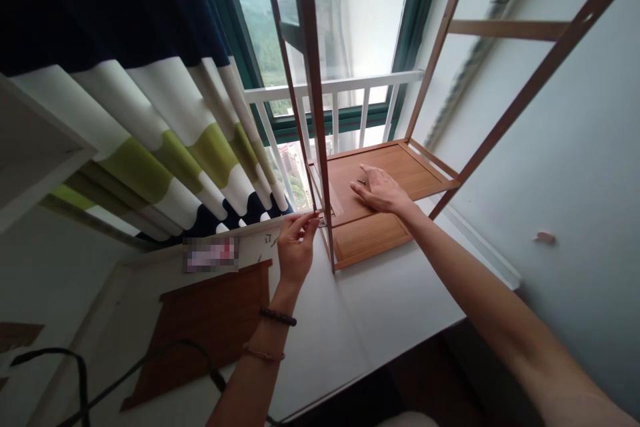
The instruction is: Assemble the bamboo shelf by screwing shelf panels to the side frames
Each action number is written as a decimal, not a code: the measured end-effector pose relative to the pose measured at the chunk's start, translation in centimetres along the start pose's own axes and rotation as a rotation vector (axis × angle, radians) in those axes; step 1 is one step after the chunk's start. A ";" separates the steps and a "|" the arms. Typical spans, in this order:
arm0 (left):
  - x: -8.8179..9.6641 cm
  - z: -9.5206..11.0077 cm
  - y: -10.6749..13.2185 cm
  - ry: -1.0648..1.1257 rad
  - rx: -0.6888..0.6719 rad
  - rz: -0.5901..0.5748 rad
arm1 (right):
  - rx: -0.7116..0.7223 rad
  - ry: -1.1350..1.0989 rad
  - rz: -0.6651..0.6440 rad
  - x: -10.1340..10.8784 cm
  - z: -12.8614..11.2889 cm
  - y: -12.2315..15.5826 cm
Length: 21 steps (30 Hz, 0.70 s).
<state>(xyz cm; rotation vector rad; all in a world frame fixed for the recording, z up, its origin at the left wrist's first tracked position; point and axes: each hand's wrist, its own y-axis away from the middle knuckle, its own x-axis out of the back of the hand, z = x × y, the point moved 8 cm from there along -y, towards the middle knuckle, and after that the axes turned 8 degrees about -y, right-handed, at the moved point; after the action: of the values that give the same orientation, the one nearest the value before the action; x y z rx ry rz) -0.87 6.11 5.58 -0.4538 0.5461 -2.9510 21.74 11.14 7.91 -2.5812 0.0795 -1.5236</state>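
Note:
A brown wooden shelf rack (320,113) stands on a white tabletop, with one panel set above another. My left hand (295,247) is closed in a pinch beside its near left post; what the fingertips hold is too small to make out. Over the upper shelf panel (415,163) my right hand (381,190) is open, its thumb and fingers apart. A small dark screw (361,181) shows in the gap between them; whether it touches the fingers I cannot tell. The lower panel (373,240) lies partly under my right hand and forearm.
Left of the rack, a loose wooden panel (210,320) lies on the white tabletop (320,347). Several small screws (269,239) and a blurred packet (210,255) are behind it. A black cable (150,357) crosses the panel. Curtains (165,133) and a white railing (345,87) stand behind.

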 end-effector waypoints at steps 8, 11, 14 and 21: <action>0.4 0.5 -0.5 -0.032 -0.018 -0.060 | -0.013 0.034 0.018 -0.2 0.0 -0.2; 0.2 0.5 -0.6 -0.029 -0.021 -0.091 | -0.024 0.041 0.021 -0.2 0.1 -0.2; 0.3 0.4 -0.6 -0.008 -0.008 -0.089 | -0.025 0.046 0.017 -0.2 0.2 -0.3; 0.3 0.3 -0.7 0.025 -0.031 -0.131 | -0.011 0.064 0.008 -0.3 0.5 -0.5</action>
<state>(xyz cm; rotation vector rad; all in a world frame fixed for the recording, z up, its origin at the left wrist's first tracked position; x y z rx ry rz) -1.10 6.66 6.21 -0.4731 0.5871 -3.0804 21.98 11.69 7.46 -2.5376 0.1048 -1.6075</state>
